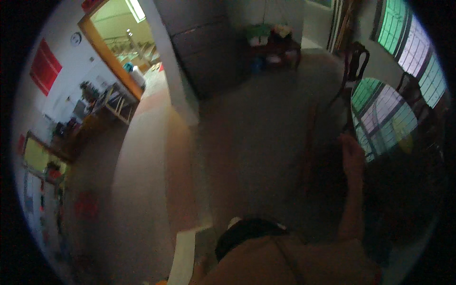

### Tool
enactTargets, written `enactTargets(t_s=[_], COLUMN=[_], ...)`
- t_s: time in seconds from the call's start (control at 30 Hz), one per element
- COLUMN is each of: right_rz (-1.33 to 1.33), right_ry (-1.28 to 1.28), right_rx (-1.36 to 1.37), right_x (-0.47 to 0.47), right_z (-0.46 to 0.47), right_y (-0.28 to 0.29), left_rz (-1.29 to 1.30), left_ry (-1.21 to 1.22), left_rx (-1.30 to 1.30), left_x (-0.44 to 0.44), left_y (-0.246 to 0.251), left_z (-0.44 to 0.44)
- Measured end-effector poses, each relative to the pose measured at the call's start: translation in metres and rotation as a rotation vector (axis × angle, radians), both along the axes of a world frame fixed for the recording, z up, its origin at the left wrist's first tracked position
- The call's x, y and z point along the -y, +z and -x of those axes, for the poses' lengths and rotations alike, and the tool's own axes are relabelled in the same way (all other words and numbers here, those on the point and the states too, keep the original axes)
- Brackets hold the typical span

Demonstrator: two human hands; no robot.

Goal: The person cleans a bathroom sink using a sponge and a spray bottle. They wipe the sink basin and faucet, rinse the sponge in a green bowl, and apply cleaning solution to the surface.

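Note:
In the dim right half, my right hand is raised at the end of a bare forearm, beside the near edge of an oval table whose glossy top reflects the windows. Blur and shadow hide whether its fingers hold anything. At the bottom, what looks like part of my left hand shows dimly beside a pale, flat-sided object; its fingers and any grip cannot be made out. My brown top and dark lower clothing fill the bottom middle.
Dark wooden chairs stand around the table. Further off are a tall dark cabinet and a low wooden table bearing items. A wall end stands beside the lit doorway. A cluttered desk lines the left wall.

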State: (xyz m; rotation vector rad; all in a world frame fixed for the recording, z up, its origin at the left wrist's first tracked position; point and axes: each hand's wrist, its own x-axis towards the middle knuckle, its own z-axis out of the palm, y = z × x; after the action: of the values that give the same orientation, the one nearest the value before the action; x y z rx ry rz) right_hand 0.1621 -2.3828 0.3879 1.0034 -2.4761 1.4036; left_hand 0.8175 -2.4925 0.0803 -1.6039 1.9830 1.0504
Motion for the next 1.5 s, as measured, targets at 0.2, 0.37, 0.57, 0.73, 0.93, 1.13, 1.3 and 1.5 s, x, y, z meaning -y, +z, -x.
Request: enactTargets(t_s=[0.2, 0.37, 0.57, 0.73, 0.93, 1.13, 1.3, 1.5], right_rz=[-0.089, -0.258, -0.306, -0.518, -0.670, -0.014, -0.221, -0.064], right_ry=[-0.108, -0.334, -0.531, -0.537, -0.466, -0.509, -0.661, -0.755], right_rx=[-0.111, 0.005, 0.076, -0.010, -0.103, -0.024, -0.003, 0.054], right_x=[0.131, 0.175, 0.204, 0.239, 0.320, 0.431, 0.458, 0.493], right_z=[0.104, 0.169, 0.265, 0.405, 0.568, 0.735, 0.859, 1.015], right_y=[0.011, 0.009, -0.011, -0.068, -0.080, -0.057, -0.035, 0.015], left_rz=[-0.112, -0.020, 0.267, 0.490, 0.111, -0.105, -0.049, 0.168], left_ry=[-0.006, -0.177, -0.260, -0.157, -0.392, -0.571, -0.719, -0.886], left_rx=[0.116, 0.141, 0.033, -0.420, -0.151, 0.128, 0.139, -0.067], left_x=[0.187, 0.413, 0.700, 0.790, 0.732, 0.751, 0.846, 0.944], left_y=[-0.032, -0.022, 0.020, 0.027, 0.023, -0.014, -0.020, 0.018], left_z=[0.109, 0.221, 0.415, 0.612, 0.745, 0.920, 1.142, 1.476])
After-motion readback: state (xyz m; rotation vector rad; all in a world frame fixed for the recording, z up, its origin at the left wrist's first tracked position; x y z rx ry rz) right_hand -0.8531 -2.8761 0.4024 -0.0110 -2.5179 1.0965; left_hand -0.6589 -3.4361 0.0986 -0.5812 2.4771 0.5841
